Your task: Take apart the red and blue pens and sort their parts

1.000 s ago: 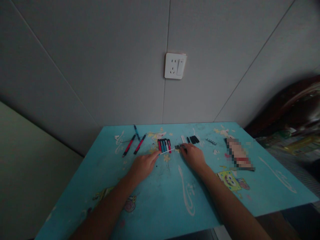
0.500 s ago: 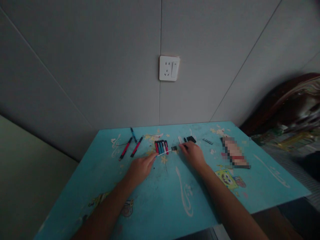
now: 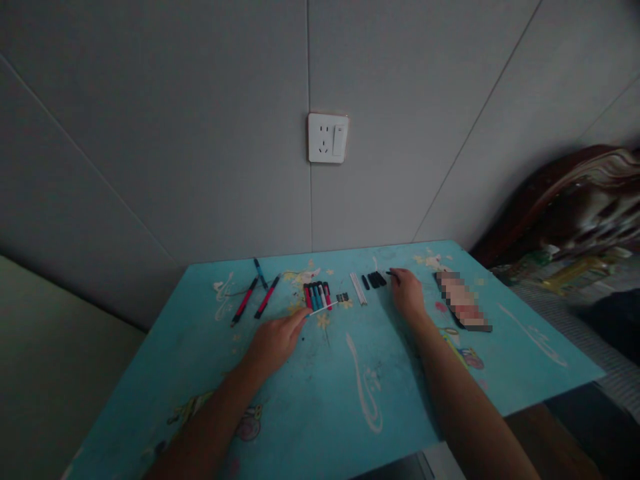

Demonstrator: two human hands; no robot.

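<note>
My left hand (image 3: 280,339) is closed in a pinch on a thin white pen refill (image 3: 324,309), which points right over the table. Just beyond it lies a row of short red, blue and white pen barrels (image 3: 318,295). Small dark parts (image 3: 343,297) sit by the refill's far end. My right hand (image 3: 407,292) pinches a small black pen part (image 3: 392,273); its exact kind is hard to make out. To its left are a group of black pen parts (image 3: 377,279), a single black piece (image 3: 365,282) and several white refills (image 3: 359,289) side by side.
Red-and-black pens (image 3: 244,303) and a blue-and-black pen (image 3: 260,273) lie at the table's back left. A flat dark-edged object (image 3: 463,303), its face blurred out, lies at the right. The blue table (image 3: 320,400) meets a grey wall with a socket (image 3: 327,138).
My right hand has moved right from beside the white refills to past the black parts, and a small black part now shows in its fingers. My left hand still holds the refill.
</note>
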